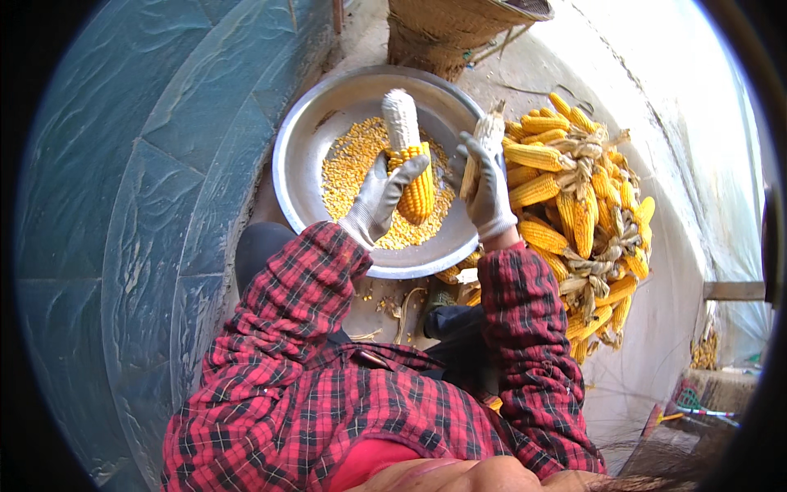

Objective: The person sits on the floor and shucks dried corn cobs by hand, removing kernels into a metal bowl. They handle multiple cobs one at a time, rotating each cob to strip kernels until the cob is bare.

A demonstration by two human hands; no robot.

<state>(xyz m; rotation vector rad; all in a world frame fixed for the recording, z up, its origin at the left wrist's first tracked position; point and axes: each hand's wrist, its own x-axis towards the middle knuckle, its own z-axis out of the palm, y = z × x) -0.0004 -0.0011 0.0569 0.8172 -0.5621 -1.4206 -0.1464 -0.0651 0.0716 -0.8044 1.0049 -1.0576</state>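
My left hand (387, 190), in a grey-coated work glove, grips a yellow corn cob (419, 190) over a wide metal basin (286, 166). The cob's upper half is bare and whitish, while kernels still cover the lower half. Loose corn kernels (350, 166) lie across the basin's bottom. Above the basin's right side, my right hand (482, 178), gloved alike, is closed around a pale stripped corncob (490, 129) with a frayed top. The two hands are apart, and the right one does not touch the yellow cob.
A large pile of corn ears (572, 197), tied by their husks, lies close to my right arm. Beyond the basin stands a woven basket (430, 31). Plastic sheeting (154, 172) covers the left side. Stray kernels and husk strips (403, 313) lie on the floor near my feet.
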